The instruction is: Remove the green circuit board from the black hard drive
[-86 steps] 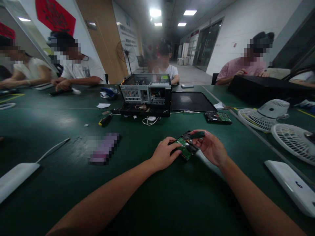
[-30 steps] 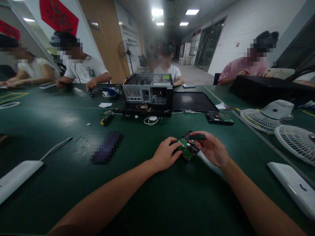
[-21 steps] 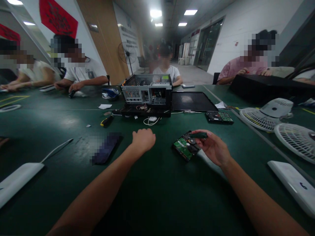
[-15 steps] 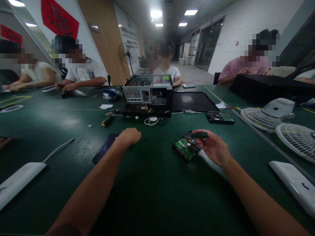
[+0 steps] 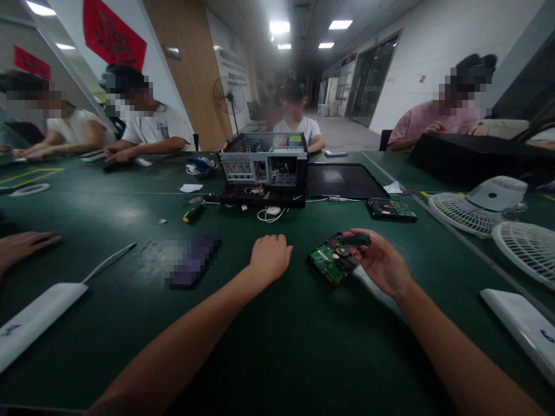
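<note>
A hard drive [image 5: 333, 263] lies on the green table [image 5: 277, 341] with its green circuit board facing up. My right hand [image 5: 384, 263] sits just right of the drive, closed on a dark green tool handle [image 5: 356, 238] held over its top edge. Resting on the table left of the drive, my left hand [image 5: 271, 257] does not touch it. Its fingers are curled into a loose fist, and I cannot see whether anything is inside. A dark phone [image 5: 191, 261] lies further left.
An open computer case [image 5: 264, 167] stands behind, with a black side panel [image 5: 342, 180] and a second hard drive [image 5: 392, 209] to its right. A yellow-and-black screwdriver [image 5: 194, 212], white fan parts [image 5: 481, 202], and white covers [image 5: 520, 332] lie around. Another person's hand [image 5: 23, 245] rests at the left; several people sit around.
My left hand let go of the hard drive, went left toward the phone, then came back to rest beside the drive. My right hand kept the tool over the drive.
</note>
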{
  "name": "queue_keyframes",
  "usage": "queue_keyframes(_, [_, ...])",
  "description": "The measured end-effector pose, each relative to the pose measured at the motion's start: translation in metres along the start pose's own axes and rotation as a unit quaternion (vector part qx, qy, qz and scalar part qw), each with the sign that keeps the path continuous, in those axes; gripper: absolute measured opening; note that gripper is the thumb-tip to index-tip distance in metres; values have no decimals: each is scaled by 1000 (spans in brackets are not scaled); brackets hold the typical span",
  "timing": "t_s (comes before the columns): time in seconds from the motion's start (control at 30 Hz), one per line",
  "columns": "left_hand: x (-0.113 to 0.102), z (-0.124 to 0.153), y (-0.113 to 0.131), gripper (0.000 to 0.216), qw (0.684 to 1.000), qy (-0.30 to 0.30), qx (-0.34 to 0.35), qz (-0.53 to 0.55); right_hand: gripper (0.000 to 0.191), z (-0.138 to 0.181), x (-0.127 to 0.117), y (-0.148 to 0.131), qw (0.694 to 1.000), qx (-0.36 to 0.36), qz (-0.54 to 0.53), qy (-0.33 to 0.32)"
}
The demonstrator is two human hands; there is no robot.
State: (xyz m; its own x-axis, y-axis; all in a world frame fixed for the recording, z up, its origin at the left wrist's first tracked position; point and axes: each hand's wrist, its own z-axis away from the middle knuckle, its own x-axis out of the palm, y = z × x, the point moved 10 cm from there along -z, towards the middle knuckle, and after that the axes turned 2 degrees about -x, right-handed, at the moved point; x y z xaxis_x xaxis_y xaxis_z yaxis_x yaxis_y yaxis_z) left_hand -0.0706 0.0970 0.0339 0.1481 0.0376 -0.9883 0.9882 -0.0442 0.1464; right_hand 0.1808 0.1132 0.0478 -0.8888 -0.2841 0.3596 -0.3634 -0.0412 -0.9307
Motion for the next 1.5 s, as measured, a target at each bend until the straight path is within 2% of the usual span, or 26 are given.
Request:
queue_keyframes(0.07, [-1, 10, 34, 40, 994, 53, 79, 50, 29, 0, 0, 0, 1000, -1, 1, 1])
queue_keyframes(0.13, [-2, 22, 56, 42, 978, 84, 140, 128, 28, -1, 0, -1, 1000, -3, -3, 0])
queue_keyframes(0.2, [-1, 30, 65, 49, 962, 83, 176, 190, 27, -1, 0, -2, 1000, -6, -11, -2])
queue_keyframes(0.3, [2, 34, 66, 59, 952, 66, 197, 227, 28, -2, 1, -3, 1000, -9, -23, -7])
queue_keyframes(0.63, [16, 37, 75, 79, 956, 23, 208, 205, 24, 0, 1, -9, 999, -25, -38, -11])
queue_keyframes(0.87, [16, 41, 88, 92, 969, 27, 130, 208, 27, 1, -1, -10, 999, -25, -42, -6])
queue_keyframes(1.03, [16, 40, 105, 84, 976, 49, 119, 175, 27, 1, -2, -10, 999, -29, -37, -11])
queue_keyframes(1.5, [16, 43, 104, 76, 977, 58, 124, 166, 25, -1, -2, -3, 999, -24, -24, -18])
